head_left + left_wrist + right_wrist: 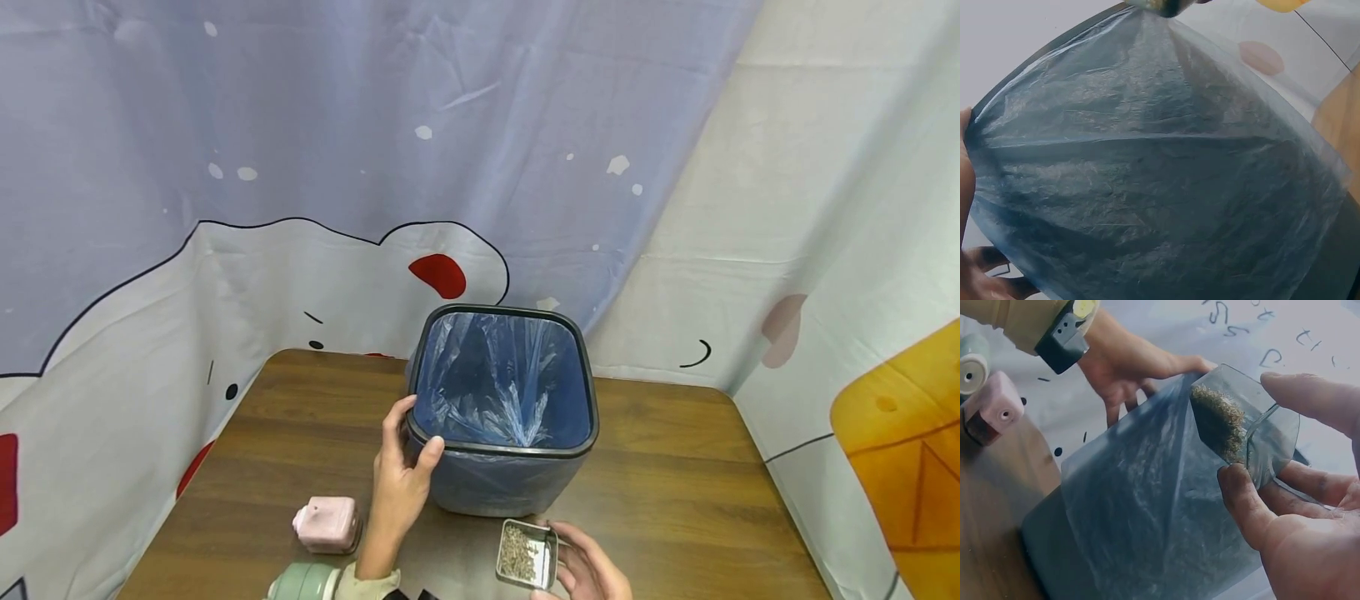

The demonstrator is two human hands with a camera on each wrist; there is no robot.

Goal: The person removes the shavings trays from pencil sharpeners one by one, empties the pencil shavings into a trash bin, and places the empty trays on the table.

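Note:
A dark blue trash bin (501, 483) with a black rim stands on the table, lined with a thin translucent bag (525, 408). My left hand (401, 483) grips the bin's near left corner, thumb at the front rim and fingers along the left side. In my right hand (588, 565) is a small clear square container (1275, 434), pinched between thumb and fingers. Brown grains (515, 552) lie heaped toward one side of it. In the head view the container is in front of the bin, below the rim level. The bag fills most of the left wrist view.
A pink bottle (328, 525) lies left of my left forearm. Nearer the front edge is a green bottle (303, 582), partly cut off by the frame. The wooden table (675, 483) backs onto a printed curtain (337, 125).

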